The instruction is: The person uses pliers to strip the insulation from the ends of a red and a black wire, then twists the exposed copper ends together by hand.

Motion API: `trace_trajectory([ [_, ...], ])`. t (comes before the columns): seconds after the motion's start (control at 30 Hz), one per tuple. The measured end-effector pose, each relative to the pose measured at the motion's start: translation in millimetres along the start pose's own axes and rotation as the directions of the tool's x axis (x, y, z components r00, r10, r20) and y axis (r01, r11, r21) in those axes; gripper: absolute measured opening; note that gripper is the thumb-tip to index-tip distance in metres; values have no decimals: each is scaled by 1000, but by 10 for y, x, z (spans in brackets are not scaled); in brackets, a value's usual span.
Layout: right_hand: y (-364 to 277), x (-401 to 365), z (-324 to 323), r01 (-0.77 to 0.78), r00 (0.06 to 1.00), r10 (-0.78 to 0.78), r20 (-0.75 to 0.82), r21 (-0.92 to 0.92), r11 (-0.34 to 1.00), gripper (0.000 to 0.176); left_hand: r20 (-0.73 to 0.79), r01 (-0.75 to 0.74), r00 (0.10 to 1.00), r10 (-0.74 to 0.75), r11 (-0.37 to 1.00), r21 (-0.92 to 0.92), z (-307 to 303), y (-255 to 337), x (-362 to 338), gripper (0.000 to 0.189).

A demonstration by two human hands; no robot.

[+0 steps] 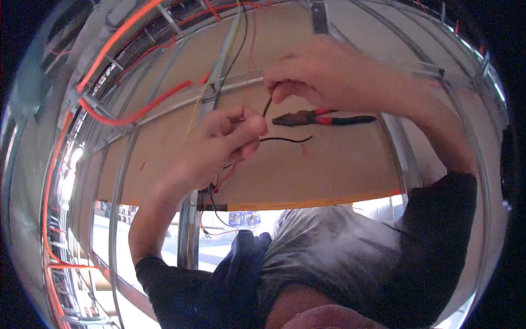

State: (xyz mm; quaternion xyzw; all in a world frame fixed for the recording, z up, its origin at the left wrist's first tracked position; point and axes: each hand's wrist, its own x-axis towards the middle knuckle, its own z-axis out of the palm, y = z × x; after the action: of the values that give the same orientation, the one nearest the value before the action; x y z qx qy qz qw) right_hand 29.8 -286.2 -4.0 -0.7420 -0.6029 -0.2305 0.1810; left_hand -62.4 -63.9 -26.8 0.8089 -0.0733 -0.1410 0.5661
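My left hand is closed, thumb and fingers pinching a thin black wire whose loose end sticks out to the right. Higher up and to the right, my right hand has its fingertips closed on a short black stretch of wire that runs down to the left fingers. Just under the right palm is a pair of pliers with dark jaws pointing left and red-and-black handles. One handle is partly covered by the hand; whether the palm grips it is hidden.
Metal studs frame a large brown board. Orange conduit curves along the left side. Thin yellow, red and black wires hang from above, and more wires dangle by a metal post below my left hand.
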Motion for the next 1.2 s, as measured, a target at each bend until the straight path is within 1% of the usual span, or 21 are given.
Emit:
trace_trajectory([
  [0.07,56,-37,-49,-14,995,17,94,-28,1000,13,-36,-25,999,24,999,-22,42,-59,58,26],
  [0.1,56,-66,-39,-33,995,36,93,-26,999,13,-94,-57,994,53,997,-47,54,-88,82,23],
  [0.17,30,-85,-35,69,998,-70,-1,-166,984,12,-119,-87,989,87,996,3,55,-112,100,21],
  [0.23,-59,-108,-75,8,1000,-7,10,-108,994,13,-143,-108,983,115,993,53,45,-150,73,19],
  [0.3,-64,-124,-57,-48,998,49,28,-57,997,14,-310,-155,930,198,975,158,30,-176,41,16],
  [0.4,62,-69,-89,25,1000,-24,13,-57,998,17,-343,-209,889,303,935,285,14,-194,-41,14],
  [0.43,83,-3,-283,-161,952,129,276,96,982,18,-340,-210,891,302,936,283,-7,-209,-40,14],
  [0.47,67,47,-427,-370,815,219,537,190,909,18,-328,-248,884,333,929,275,-25,-233,-40,13],
  [0.5,48,57,-479,-370,814,219,538,189,910,18,-318,-286,875,364,920,267,-44,-245,-40,12],
  [0.57,11,93,-521,-481,782,300,547,222,848,18,-315,-254,886,340,925,284,-99,-229,-52,12],
  [0.6,71,42,-429,-467,786,286,548,225,855,18,-310,-221,897,315,927,303,-128,-219,-62,13],
  [0.67,165,-59,-210,-305,938,209,276,376,875,21,-333,-166,901,279,929,330,-133,-205,-35,15],
  [0.7,148,-68,-228,-293,941,196,275,376,879,21,-340,-117,908,243,928,353,-126,-201,-11,17],
  [0.77,44,-108,-282,-378,882,228,412,333,864,22,-364,-106,895,256,917,385,-134,-242,35,19],
  [0.9,120,-198,-290,-302,925,191,330,329,895,22,-367,-178,868,333,901,396,-103,-277,28,23],
  [0.97,156,-166,-427,-551,769,392,506,211,808,28,-349,-220,869,351,905,364,-123,-328,52,23],
  [1.03,-27,-17,-607,-582,722,410,557,169,795,22,-325,-255,873,363,909,331,-165,-338,45,22],
  [1.1,-32,-64,-604,-618,668,436,604,124,776,19,-164,-75,979,124,958,279,-225,-295,46,25],
  [1.13,52,-142,-500,-547,752,411,516,139,826,20,-152,-75,981,121,957,279,-228,-274,67,25],
  [1.17,55,-170,-454,-469,826,374,422,144,871,20,-111,-46,992,63,988,149,-224,-251,90,26],
  [1.2,43,-198,-496,-476,822,381,422,145,867,20,-65,-9,998,10,1000,18,-219,-229,117,28],
])
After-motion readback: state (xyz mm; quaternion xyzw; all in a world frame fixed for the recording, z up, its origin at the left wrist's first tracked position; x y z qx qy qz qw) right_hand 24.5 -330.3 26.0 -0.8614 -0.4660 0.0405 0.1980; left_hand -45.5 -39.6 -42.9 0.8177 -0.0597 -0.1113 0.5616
